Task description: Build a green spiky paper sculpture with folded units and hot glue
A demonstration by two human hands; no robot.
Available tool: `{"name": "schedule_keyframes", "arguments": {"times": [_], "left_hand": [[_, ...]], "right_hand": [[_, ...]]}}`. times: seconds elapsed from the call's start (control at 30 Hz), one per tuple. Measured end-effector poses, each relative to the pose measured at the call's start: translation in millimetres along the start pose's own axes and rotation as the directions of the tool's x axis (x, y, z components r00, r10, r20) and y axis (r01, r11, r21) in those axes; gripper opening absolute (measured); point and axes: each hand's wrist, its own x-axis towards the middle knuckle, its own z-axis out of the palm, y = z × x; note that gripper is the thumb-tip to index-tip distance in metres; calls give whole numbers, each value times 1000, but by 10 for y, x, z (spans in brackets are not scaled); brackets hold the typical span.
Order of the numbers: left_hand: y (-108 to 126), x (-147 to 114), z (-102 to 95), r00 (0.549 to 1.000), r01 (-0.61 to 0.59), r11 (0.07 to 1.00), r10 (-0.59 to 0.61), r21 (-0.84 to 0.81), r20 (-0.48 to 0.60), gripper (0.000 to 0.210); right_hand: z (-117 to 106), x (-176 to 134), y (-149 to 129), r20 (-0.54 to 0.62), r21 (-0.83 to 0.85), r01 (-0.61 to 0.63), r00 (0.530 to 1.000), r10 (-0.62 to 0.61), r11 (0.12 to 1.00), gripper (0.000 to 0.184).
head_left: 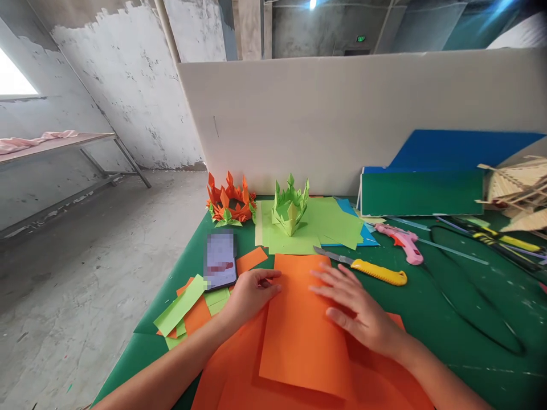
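A sheet of orange paper (305, 341), seemingly folded over, lies in front of me with its near right part curving up a little. At its upper left edge my left hand (255, 289) is closed, thumb and forefinger gripping the paper. My right hand (356, 310) is open, fingers spread over the sheet's right edge; whether the fingertips touch it I cannot tell. Larger orange sheets (239, 376) lie underneath. Beyond the paper rests a yellow utility knife (378, 271), its blade out and pointing left.
Behind stand an orange paper crown (231, 202) and a green folded-paper crown (290, 208) on green sheets (337, 222). A phone (220, 259) and paper scraps (183, 307) lie left. Rightward are a pink glue gun (401, 242), its black cord (461, 285) and a green board (421, 192).
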Motion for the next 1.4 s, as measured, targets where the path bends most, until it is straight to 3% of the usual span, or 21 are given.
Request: {"name": "schedule_keyframes", "arguments": {"times": [0.13,0.3,0.77,1.4], "left_hand": [[-64,-94,58,1000,4,999,-4,32,-1,40],[-75,-157,114,994,-86,987,93,135,-48,32],[-141,-130,96,963,-264,930,271,255,8,27],[-118,-157,156,961,-261,839,270,478,52,22]], "right_hand": [[41,-5,-27,298,-103,83,953,-49,991,40],[62,9,-6,409,-210,107,913,-12,972,42],[42,48,4,443,-198,102,897,-4,975,46],[28,-10,25,441,-207,87,898,14,975,45]]}}
